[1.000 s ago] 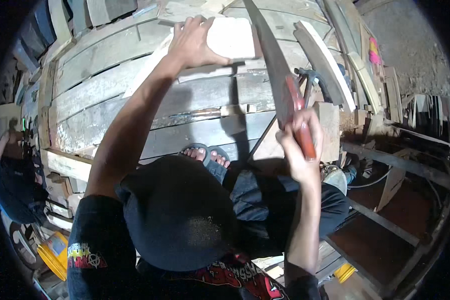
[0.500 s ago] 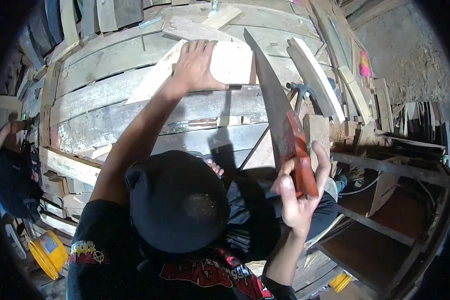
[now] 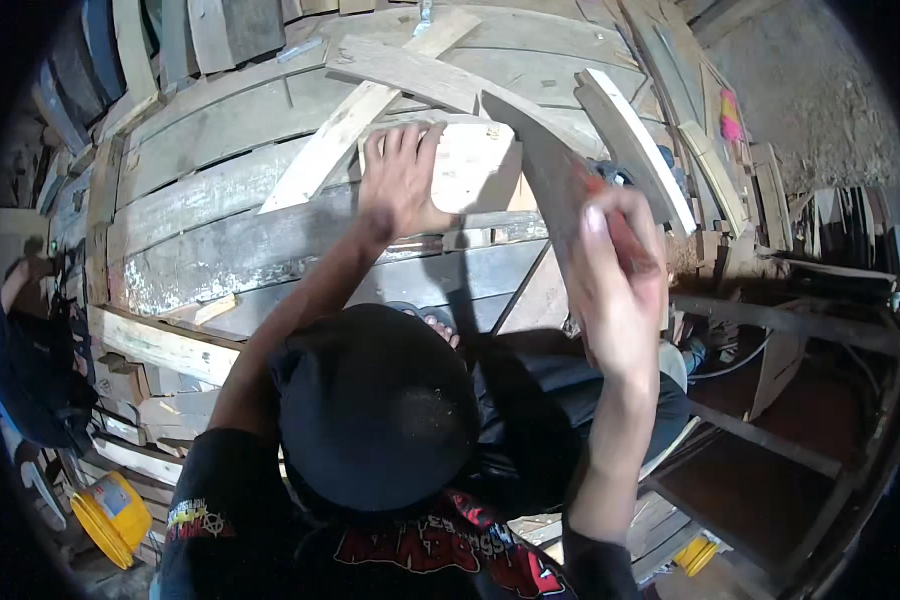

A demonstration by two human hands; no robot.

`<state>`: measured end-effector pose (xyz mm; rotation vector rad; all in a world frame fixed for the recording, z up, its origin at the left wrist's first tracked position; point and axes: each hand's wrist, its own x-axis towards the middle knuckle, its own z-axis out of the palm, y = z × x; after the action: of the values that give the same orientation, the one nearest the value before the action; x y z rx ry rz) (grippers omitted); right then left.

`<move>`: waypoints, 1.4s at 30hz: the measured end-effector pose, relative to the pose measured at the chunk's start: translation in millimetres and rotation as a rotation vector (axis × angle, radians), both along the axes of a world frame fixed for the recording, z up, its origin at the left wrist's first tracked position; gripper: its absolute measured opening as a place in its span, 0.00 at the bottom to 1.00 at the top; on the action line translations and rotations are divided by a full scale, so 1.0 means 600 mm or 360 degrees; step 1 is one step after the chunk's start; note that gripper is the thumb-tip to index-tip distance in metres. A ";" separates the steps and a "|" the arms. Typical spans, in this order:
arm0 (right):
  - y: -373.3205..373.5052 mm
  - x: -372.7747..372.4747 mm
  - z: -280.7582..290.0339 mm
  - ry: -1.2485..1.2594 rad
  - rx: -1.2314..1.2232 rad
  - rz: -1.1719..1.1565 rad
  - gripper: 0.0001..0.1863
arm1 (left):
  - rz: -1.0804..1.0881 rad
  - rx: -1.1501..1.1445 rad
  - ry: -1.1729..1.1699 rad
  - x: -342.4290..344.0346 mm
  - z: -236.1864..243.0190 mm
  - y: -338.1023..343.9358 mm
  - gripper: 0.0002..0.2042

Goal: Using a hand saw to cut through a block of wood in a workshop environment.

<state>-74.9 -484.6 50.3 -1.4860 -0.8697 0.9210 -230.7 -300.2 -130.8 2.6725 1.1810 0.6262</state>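
Observation:
A pale wooden board (image 3: 475,165) with rounded corners is in my left hand (image 3: 402,180). The fingers lie over its left side and the thumb runs along its near edge. My right hand (image 3: 620,275) is closed round the red-orange handle of a handsaw (image 3: 555,190). The saw's blade points away from me, beside the board's right edge; whether it touches the wood I cannot tell. The handle is partly hidden by my fingers and blurred.
Beyond the board, a pale strip (image 3: 335,145) and a greyish plank (image 3: 400,68) lie crossed on the slatted wooden platform (image 3: 190,235). A white-edged beam (image 3: 635,150) lies to the right. Another person (image 3: 30,340) is at the far left, above a yellow bucket (image 3: 112,520).
My right hand has moved forward with the saw, its grip now seen from behind. The board has shifted slightly nearer and to the right with my left hand, uncovering more of the pale strip.

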 end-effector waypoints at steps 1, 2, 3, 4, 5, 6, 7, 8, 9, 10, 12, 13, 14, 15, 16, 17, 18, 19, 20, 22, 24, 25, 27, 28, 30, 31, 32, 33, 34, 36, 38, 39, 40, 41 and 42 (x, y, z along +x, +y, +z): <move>0.023 0.002 -0.007 -0.0039 0.0012 0.0017 0.05 | 0.0038 0.0001 0.0032 -0.001 0.001 -0.002 0.62; 0.034 -0.006 0.005 -0.0024 -0.0040 -0.0033 0.05 | 0.0002 0.0090 -0.0072 -0.001 0.002 0.008 0.62; 0.024 -0.012 0.000 -0.0026 -0.0038 -0.0041 0.05 | -0.0005 0.0092 -0.0074 -0.005 0.002 0.008 0.62; 0.002 -0.019 -0.012 -0.0055 -0.0060 -0.0066 0.04 | 0.0014 0.0059 0.0065 -0.010 0.002 0.007 0.63; -0.012 -0.028 -0.027 -0.0076 -0.0065 -0.0071 0.04 | 0.0054 0.0041 0.0213 -0.020 -0.001 0.017 0.63; -0.040 -0.046 -0.037 -0.0090 -0.0090 -0.0117 0.05 | 0.0098 0.0089 0.0188 -0.033 -0.010 0.013 0.62; -0.073 -0.061 -0.016 -0.0104 -0.0069 -0.0187 0.06 | 0.0116 0.0090 0.0188 -0.029 -0.010 0.016 0.62; -0.104 -0.068 0.018 0.0044 -0.0125 -0.0253 0.06 | 0.0063 0.0088 0.0112 -0.007 -0.005 0.013 0.63; -0.131 -0.079 0.037 -0.0081 -0.0273 -0.0311 0.08 | 0.0018 0.0084 0.0072 -0.009 0.001 0.008 0.63; -0.155 -0.094 0.049 -0.0124 -0.0279 -0.0296 0.10 | 0.0015 0.0073 0.0069 -0.009 0.007 0.007 0.63; -0.157 -0.099 0.048 -0.0157 -0.0256 -0.0252 0.11 | 0.0024 0.0079 0.0078 -0.017 -0.001 0.007 0.63; -0.152 -0.094 0.046 -0.0080 -0.0231 -0.0234 0.12 | 0.0024 0.0073 0.0080 -0.020 -0.004 0.009 0.63; -0.152 -0.087 0.046 -0.0020 -0.0211 -0.0231 0.13 | -0.0004 0.0069 0.0060 -0.008 -0.002 0.011 0.63; -0.139 -0.085 0.047 -0.0084 -0.0158 -0.0187 0.14 | -0.0014 0.0067 0.0066 -0.007 -0.001 0.010 0.63; -0.120 -0.079 0.045 -0.0130 -0.0133 -0.0096 0.15 | -0.0013 0.0062 0.0051 -0.004 0.002 0.013 0.63; -0.096 -0.073 0.045 -0.0181 -0.0102 -0.0005 0.15 | -0.0010 0.0063 0.0030 -0.003 0.006 0.018 0.63; -0.076 -0.069 0.049 -0.0072 -0.0041 -0.0023 0.16 | -0.0010 0.0023 0.0036 -0.008 0.005 0.021 0.63; -0.058 -0.064 0.054 0.0036 0.0020 -0.0041 0.16 | -0.0030 0.0131 -0.0071 -0.008 -0.003 0.032 0.63; -0.050 -0.044 0.059 0.0031 -0.0114 0.0029 0.16 | -0.0031 0.0082 -0.0042 -0.012 -0.004 0.030 0.63; -0.057 -0.023 0.065 0.0048 -0.0144 0.0008 0.15 | -0.0047 0.0060 -0.0026 -0.010 0.004 0.035 0.63; -0.094 -0.027 0.099 0.0228 -0.0215 -0.0077 0.14 | -0.0013 0.0016 0.0080 -0.013 0.005 0.028 0.63; -0.117 -0.036 0.120 0.0296 -0.0233 -0.0177 0.15 | 0.0005 0.0015 0.0086 -0.016 0.005 0.034 0.63; -0.159 -0.057 0.153 0.0124 -0.0074 -0.0311 0.15 | -0.0025 0.0137 0.0018 -0.009 0.015 0.038 0.65; -0.180 -0.057 0.144 0.0010 -0.0040 -0.0292 0.16 | -0.0029 0.0064 0.0057 -0.010 0.018 0.033 0.66; -0.185 -0.061 0.144 0.0128 -0.0071 -0.0256 0.17 | -0.0004 0.0121 0.0093 -0.013 0.012 0.030 0.65; -0.178 -0.051 0.129 0.0168 -0.0027 -0.0134 0.16 | 0.0020 0.0168 0.0131 -0.017 0.009 0.027 0.65; -0.152 -0.046 0.112 0.0262 -0.0089 -0.0129 0.16 | 0.0007 0.0235 0.0081 -0.023 0.007 0.021 0.64; -0.111 -0.042 0.093 0.0348 -0.0159 -0.0139 0.16 | 0.0000 0.0243 0.0090 -0.029 0.001 0.008 0.64; -0.064 -0.026 0.043 0.0241 -0.0087 -0.0078 0.15 | 0.0002 0.0189 0.0090 -0.028 -0.001 -0.003 0.64; 0.023 0.012 -0.042 0.0058 0.0052 -0.0013 0.14 | -0.0022 0.0203 0.0019 0.000 -0.008 -0.009 0.64; 0.047 0.024 -0.066 0.0014 0.0123 0.0036 0.13 | -0.0030 0.0154 0.0026 0.007 0.001 0.005 0.65; 0.039 0.024 -0.070 -0.0015 0.0143 0.0013 0.12 | -0.0022 0.0088 0.0047 0.002 0.007 0.013 0.65; 0.024 0.022 -0.073 -0.0047 0.0159 -0.0015 0.12 | -0.0032 0.0067 0.0122 -0.004 0.014 0.026 0.65; 0.000 -0.003 -0.072 0.0070 0.0099 -0.0049 0.11 | 0.0006 0.0083 0.0143 -0.018 0.011 0.050 0.65; -0.038 -0.025 -0.047 0.0040 -0.0006 -0.0049 0.12 | 0.0016 0.0127 0.0103 -0.032 0.013 0.063 0.64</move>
<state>-90.0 -507.3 21.8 -1.4842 -0.8251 0.9171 -250.1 -262.5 -122.8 2.7746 1.2116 0.6051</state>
